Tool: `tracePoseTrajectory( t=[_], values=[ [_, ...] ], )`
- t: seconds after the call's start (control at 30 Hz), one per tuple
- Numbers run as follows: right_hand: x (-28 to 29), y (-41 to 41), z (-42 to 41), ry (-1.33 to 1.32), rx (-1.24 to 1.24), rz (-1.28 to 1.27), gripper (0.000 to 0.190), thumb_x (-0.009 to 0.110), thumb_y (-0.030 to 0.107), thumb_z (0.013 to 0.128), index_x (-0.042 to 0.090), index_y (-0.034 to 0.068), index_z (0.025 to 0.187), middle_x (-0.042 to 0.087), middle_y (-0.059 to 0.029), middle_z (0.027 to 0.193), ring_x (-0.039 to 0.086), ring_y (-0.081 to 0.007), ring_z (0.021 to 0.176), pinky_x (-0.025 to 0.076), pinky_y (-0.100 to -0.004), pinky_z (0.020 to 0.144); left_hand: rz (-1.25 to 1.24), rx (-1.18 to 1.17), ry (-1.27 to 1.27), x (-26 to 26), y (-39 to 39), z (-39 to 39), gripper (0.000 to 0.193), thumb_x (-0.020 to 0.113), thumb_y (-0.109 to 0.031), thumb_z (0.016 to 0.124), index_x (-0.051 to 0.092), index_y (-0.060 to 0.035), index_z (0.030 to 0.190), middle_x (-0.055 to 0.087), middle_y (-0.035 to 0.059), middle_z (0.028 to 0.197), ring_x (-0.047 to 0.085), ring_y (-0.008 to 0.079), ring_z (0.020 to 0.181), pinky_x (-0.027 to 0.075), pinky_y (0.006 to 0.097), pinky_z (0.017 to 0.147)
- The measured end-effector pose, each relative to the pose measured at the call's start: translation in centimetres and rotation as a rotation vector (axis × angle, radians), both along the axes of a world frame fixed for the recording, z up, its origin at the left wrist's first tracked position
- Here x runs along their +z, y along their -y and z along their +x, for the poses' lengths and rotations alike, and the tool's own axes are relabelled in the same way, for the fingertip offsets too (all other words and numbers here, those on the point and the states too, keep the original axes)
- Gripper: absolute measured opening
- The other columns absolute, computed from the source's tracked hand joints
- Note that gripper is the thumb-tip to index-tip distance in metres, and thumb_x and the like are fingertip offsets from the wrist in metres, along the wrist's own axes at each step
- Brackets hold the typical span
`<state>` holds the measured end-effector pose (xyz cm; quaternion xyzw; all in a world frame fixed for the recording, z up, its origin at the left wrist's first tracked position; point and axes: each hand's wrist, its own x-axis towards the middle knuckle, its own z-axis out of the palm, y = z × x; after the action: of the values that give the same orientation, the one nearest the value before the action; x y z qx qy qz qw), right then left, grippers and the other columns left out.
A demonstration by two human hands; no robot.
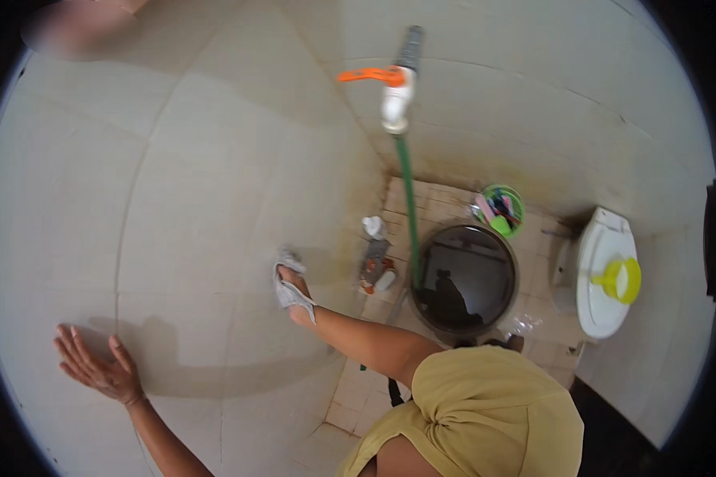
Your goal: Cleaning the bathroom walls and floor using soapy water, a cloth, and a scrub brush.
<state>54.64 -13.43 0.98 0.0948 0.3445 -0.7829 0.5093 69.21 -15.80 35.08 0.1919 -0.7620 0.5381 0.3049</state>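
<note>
My right hand [298, 292] is closed around a crumpled grey cloth [287, 295] and presses it to the pale tiled wall [185, 238]. Part of the cloth hangs over the wrist. Farther left and lower, my left hand [102, 371] lies palm towards the same wall with its fingers apart and nothing in it. Whether its whole palm touches the tiles cannot be seen. To the right of the cloth, brownish stains [367, 185] run along the wall near the corner.
An orange-handled tap [397, 95] feeds a green hose [408, 197] into a round water-filled tub [516, 280]. Bottles [385, 280] stand by the wall base. A green basket [520, 206] holds small items. A yellow dipper [631, 280] rests on the white toilet lid [593, 298].
</note>
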Motion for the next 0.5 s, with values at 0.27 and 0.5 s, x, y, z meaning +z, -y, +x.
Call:
tracePoseTrajectory(
  t=[0.27, 0.5],
  values=[
    [-3.6, -19.0, -11.6, 0.038, 0.147, -0.349, 0.023, 0.047, 0.03, 0.086, 0.054, 0.011, 0.098, 0.056, -0.0031, 0.082, 0.056, -0.0167, 0.082, 0.047, -0.0311, 0.07, -0.007, -0.096, -0.019, -0.8, 1.2, -2.0, 0.048, 0.047, -0.039, 0.087, 0.041, -0.0144, 0.128, 0.037, 0.0002, 0.136, 0.03, 0.0215, 0.128, 0.02, 0.0461, 0.102],
    [-12.6, -44.3, -19.6, -0.097, -0.175, -0.029, 0.023, 0.054, 0.022, 0.081, 0.054, 0.012, 0.102, 0.057, -0.0051, 0.094, 0.055, -0.0134, 0.083, 0.045, -0.0284, 0.069, 0.012, -0.073, -0.045, -2.0, 2.3, -2.0, 0.049, 0.047, -0.043, 0.087, 0.041, -0.0175, 0.128, 0.04, -0.0011, 0.134, 0.033, 0.0216, 0.126, 0.026, 0.0464, 0.099]
  ],
)
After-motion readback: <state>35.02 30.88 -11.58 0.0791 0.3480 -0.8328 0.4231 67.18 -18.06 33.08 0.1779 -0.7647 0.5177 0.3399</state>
